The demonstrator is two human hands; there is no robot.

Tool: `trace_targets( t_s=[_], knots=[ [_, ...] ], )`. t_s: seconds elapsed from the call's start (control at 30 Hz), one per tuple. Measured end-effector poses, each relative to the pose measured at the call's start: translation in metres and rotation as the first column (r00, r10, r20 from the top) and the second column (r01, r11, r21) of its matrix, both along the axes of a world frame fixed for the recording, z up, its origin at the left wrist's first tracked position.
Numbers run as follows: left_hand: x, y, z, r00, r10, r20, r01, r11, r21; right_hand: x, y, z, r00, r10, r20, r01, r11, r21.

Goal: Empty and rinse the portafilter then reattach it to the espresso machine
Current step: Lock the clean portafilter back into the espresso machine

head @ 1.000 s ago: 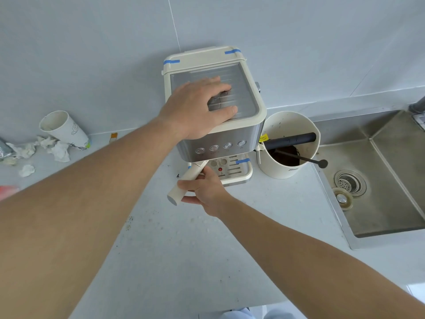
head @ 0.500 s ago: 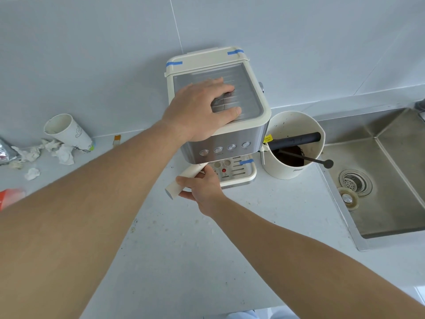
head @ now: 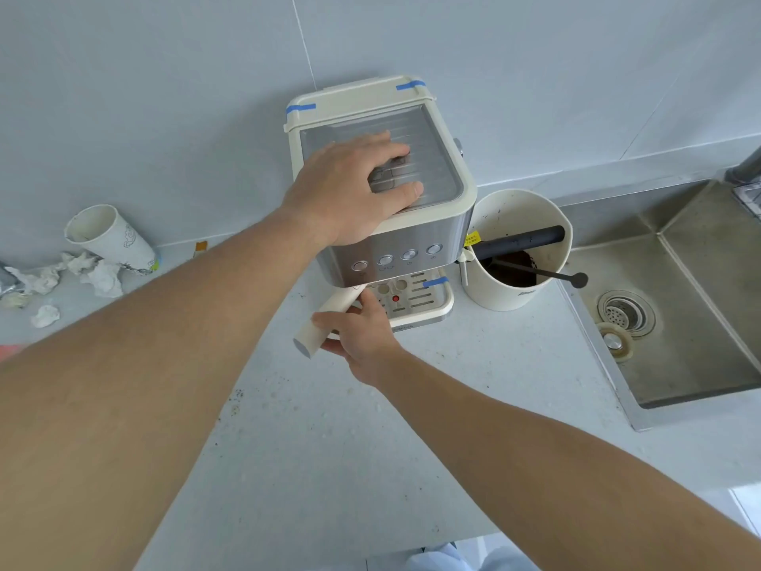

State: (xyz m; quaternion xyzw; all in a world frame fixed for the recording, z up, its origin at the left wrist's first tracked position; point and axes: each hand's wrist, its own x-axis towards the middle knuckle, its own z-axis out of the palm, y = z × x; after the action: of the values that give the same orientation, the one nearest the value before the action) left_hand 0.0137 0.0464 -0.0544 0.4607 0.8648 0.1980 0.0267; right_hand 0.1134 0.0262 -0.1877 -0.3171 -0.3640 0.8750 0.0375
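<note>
A cream and steel espresso machine (head: 428, 236) stands against the wall. My left hand (head: 350, 187) lies flat on its top grille, fingers spread, pressing down. The portafilter's cream handle (head: 325, 323) sticks out to the lower left from under the machine's front; its basket end is hidden under the machine. My right hand (head: 362, 335) is wrapped around that handle from the right side. The drip tray (head: 428, 302) with a red float sits below.
A cream knock box (head: 514, 298) with a black bar, coffee grounds and a dark spoon stands right of the machine. A steel sink (head: 679, 344) with a drain lies at the right. A tipped paper cup (head: 111, 241) and crumpled tissues lie at left. The counter has coffee specks.
The handle has swung a little to the left with my right hand on it. My left hand stays on the machine's top. The view has shifted slightly.
</note>
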Motion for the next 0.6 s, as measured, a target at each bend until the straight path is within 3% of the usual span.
trace_targets(
  t_s=[0.13,0.37,0.6],
  knots=[
    [-0.001,-0.001,0.000,1.000,-0.003,0.008,0.003,1.000,0.009,0.022,0.008,0.002,1.000,0.005,-0.002,-0.005,1.000,-0.029],
    [-0.002,-0.004,0.000,0.999,-0.034,0.020,0.034,0.999,0.009,0.038,0.016,0.009,0.988,0.039,0.147,-0.054,0.994,0.100],
    [-0.002,-0.004,0.000,0.997,-0.073,-0.004,0.073,0.997,-0.035,0.038,0.031,0.008,0.935,0.145,0.323,-0.241,0.929,0.282]
  ],
)
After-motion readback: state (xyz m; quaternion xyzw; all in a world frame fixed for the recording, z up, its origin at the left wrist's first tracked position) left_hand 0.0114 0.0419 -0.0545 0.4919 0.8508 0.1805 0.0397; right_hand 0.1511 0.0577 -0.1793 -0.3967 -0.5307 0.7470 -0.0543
